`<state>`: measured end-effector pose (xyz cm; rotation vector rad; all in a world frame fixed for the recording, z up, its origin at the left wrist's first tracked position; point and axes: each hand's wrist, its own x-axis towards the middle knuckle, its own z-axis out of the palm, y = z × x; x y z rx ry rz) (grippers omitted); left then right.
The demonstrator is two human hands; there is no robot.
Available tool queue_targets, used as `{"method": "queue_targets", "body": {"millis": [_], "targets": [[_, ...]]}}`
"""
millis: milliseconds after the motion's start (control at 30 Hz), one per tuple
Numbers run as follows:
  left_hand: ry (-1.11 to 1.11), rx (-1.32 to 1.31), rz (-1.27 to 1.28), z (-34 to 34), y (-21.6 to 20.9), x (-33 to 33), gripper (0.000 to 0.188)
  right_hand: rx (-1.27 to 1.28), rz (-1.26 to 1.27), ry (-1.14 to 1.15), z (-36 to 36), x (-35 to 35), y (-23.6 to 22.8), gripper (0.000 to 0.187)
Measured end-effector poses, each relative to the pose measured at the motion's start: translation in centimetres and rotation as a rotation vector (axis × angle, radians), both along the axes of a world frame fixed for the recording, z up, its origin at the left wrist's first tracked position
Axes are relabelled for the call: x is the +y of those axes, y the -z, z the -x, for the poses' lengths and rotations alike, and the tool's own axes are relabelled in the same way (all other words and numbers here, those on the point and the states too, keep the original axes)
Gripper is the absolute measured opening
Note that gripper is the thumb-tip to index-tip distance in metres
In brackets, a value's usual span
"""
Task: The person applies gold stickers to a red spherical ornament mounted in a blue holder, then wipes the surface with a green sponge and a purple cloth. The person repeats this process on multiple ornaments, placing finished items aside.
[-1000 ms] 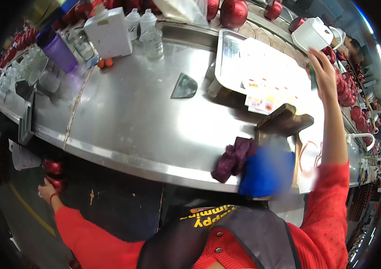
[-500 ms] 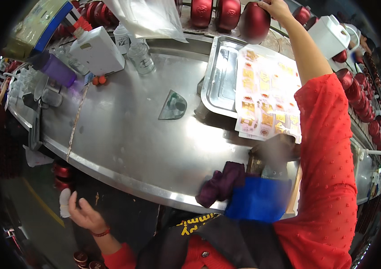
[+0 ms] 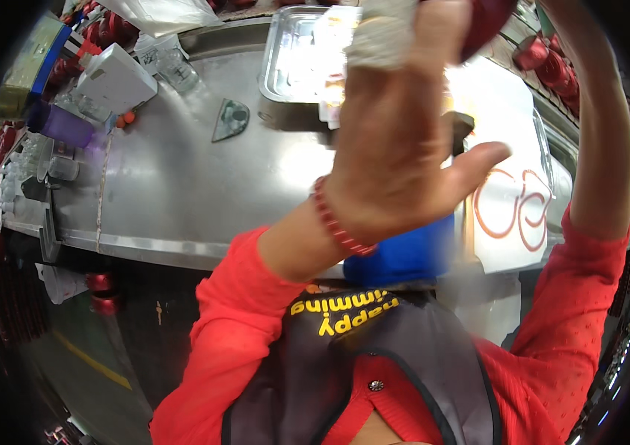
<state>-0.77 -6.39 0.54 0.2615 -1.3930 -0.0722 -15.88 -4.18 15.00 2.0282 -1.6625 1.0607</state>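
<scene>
My left hand point(image 3: 396, 156) is raised over the worktable, its thumb stretched out to the side. Pale covers point(image 3: 382, 33) wrap some of its fingers, which run up to the top edge, blurred. Beside and behind the fingertips is a rounded dark red piece point(image 3: 489, 26), cut off by the frame; whether the hand touches it is unclear. My right forearm point(image 3: 600, 141) reaches up along the right side, with the hand beyond the upper edge. Under my left wrist lies something blue point(image 3: 404, 252), partly hidden. A white sheet with red ring marks point(image 3: 511, 215) is to its right.
A metal tray point(image 3: 274, 74) stands at the back, partly under printed sheets. A flat translucent green piece with a hole point(image 3: 230, 120) lies on the steel table point(image 3: 174, 170). Far left are a white canister point(image 3: 118, 81), a glass jar point(image 3: 178, 70) and a purple container point(image 3: 63, 124).
My left hand has risen from below the table's front edge to mid-view. My right hand, earlier on a dark red piece at the back, has left the frame. The view has shifted right.
</scene>
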Motion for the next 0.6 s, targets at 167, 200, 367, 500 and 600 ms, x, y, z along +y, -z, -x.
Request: {"method": "queue_targets", "body": {"millis": [167, 200, 367, 500, 600], "targets": [[0.203, -0.282, -0.308, -2.7, 2.2, 7.1, 0.098, -0.422, -0.355, -0.132, 1.1, 6.4, 4.3, 0.041], [0.282, -0.365, -0.444, -4.2, 3.3, 8.0, 0.087, -0.263, -0.479, -0.141, 1.9, 8.0, 5.3, 0.033], [1.104, 0.053, -1.316, -5.6, 7.8, 8.3, 0.066, -0.359, -0.485, -0.012, 5.8, 11.0, 12.6, 0.031], [1.048, 0.054, -1.304, -4.7, 9.3, 7.5, 0.064, -0.136, -0.453, 0.032, 12.4, 7.2, 17.2, 0.026], [0.872, -0.104, -1.224, -5.1, 9.7, 7.4, 0.064, 0.065, -0.425, 0.074, 16.3, 1.0, 20.4, 0.036]]}}
